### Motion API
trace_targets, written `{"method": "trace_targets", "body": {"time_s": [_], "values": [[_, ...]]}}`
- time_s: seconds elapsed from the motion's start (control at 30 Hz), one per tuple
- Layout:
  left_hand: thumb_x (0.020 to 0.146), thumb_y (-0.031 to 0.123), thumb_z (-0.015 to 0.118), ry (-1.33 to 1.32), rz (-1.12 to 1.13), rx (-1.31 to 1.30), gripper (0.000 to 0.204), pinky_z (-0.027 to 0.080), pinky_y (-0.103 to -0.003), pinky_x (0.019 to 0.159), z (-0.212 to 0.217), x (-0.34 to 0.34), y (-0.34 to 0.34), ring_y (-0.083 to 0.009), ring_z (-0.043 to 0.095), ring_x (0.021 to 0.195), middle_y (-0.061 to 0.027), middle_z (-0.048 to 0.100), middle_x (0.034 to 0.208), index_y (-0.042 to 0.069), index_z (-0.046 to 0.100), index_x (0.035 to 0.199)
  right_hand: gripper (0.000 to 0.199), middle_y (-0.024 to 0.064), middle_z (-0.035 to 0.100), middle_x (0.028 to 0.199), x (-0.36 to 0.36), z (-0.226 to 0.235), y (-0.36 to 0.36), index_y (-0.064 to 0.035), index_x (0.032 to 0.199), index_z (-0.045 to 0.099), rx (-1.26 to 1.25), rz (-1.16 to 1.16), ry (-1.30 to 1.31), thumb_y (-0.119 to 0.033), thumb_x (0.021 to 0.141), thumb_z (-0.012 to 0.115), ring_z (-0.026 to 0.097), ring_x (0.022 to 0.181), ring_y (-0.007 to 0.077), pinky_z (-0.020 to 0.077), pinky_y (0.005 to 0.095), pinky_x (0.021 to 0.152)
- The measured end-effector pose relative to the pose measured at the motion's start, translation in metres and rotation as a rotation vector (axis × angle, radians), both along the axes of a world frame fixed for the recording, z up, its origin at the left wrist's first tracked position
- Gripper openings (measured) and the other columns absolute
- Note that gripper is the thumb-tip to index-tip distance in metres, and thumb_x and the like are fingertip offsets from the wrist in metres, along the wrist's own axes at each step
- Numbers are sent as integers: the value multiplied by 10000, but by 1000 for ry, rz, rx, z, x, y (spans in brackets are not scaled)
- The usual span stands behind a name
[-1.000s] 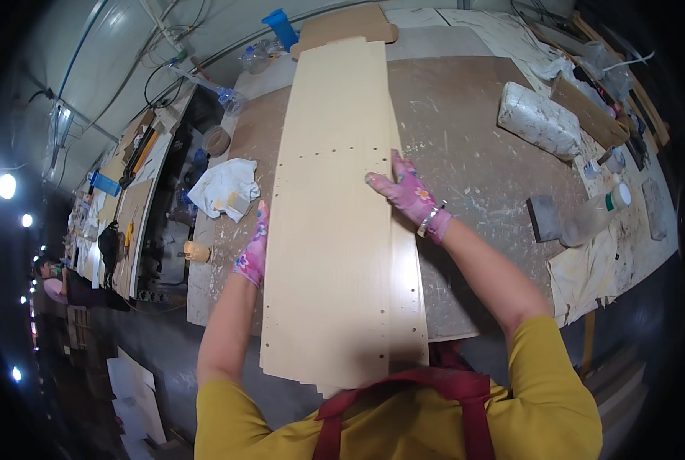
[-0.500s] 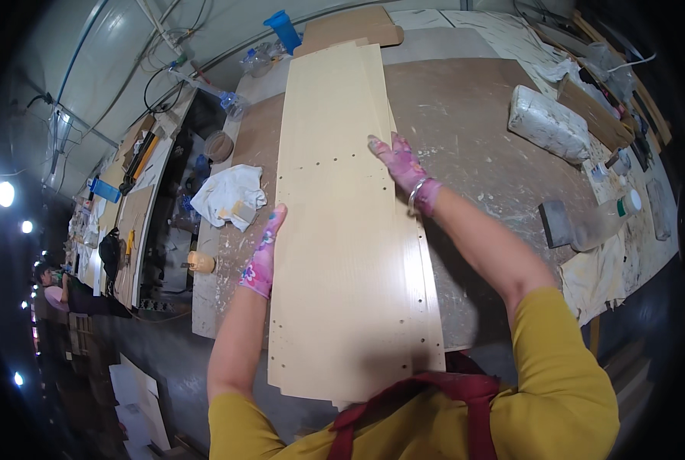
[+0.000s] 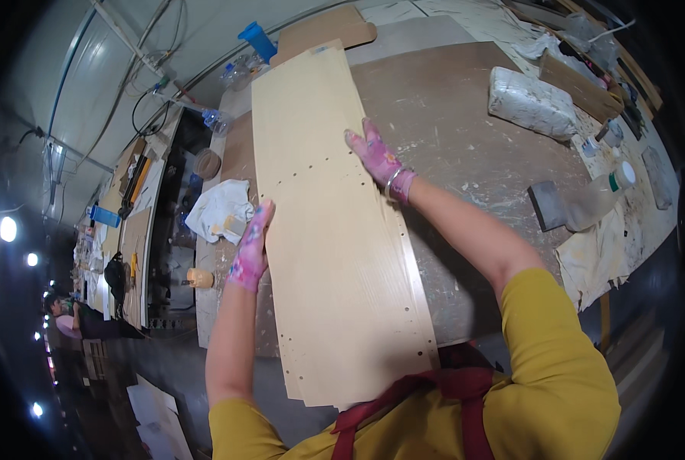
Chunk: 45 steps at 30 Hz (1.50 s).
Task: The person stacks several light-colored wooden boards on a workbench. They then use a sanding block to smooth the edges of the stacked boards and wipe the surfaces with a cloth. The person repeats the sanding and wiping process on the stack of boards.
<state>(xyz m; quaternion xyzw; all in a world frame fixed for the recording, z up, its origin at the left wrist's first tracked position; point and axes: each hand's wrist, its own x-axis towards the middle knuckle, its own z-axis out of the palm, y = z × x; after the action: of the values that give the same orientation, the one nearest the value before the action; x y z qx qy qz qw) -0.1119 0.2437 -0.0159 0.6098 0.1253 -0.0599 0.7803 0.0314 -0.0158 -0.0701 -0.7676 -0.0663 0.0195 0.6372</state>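
Observation:
A stack of long, pale wooden boards (image 3: 327, 261) with small drilled holes lies lengthwise in front of me, its near end against my body. My left hand (image 3: 250, 249), in a pink flowered glove, grips the stack's left edge, thumb up along the side and the other fingers mostly hidden. On the right edge, farther up, my right hand (image 3: 378, 157) in a matching glove holds the boards, with thumb and fingertips over the top face. A bracelet circles that wrist. The boards' edges are slightly uneven at the near end.
Beneath lies a brown, paint-specked worktable (image 3: 465, 153). To the left are a white cloth (image 3: 216, 208) and an orange-capped piece (image 3: 199, 277). On the right sit a wrapped white block (image 3: 532, 103), a grey block (image 3: 546, 205) and a clear bottle (image 3: 597, 201). A blue cup (image 3: 257, 41) stands beyond.
The far end of the stack has swung left, and both hands have shifted left with it. The far-end edges look more even now. My view has turned slightly too.

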Motion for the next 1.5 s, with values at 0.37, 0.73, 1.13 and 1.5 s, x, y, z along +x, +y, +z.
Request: {"method": "trace_targets", "body": {"time_s": [0.37,0.73,1.13,1.5], "values": [[955,403,616,100,19,-124,472,546,-340,876,-2,17,-13,-202,668,999,-84,677,1149,41,604,1257,1120,268,163,1607,13,15,0,53,1544,133,-181,136,65,-750,848,485,182,1498,372,164,389,1223],[1001,488,498,30,48,38,574,548,-349,919,-14,23,20,-204,644,1099,-87,638,1266,52,528,1373,833,200,231,1611,-35,-38,-33,10,1544,218,25,49,-130,-583,989,403,212,1496,311,207,368,1205],[999,618,396,-103,-82,-15,701,554,-367,925,-93,-81,-2,-215,615,1144,-112,582,1310,55,454,1414,551,124,628,1210,-270,-15,-64,-31,1221,567,901,129,661,-528,1005,470,631,1051,190,529,371,940],[1003,646,331,-33,-98,-51,724,512,-355,988,-60,-77,-12,-216,585,1183,-115,551,1341,60,456,1408,600,122,647,1184,-277,1,-68,-32,1236,570,841,115,803,-567,1000,436,675,960,204,589,360,830]]}}
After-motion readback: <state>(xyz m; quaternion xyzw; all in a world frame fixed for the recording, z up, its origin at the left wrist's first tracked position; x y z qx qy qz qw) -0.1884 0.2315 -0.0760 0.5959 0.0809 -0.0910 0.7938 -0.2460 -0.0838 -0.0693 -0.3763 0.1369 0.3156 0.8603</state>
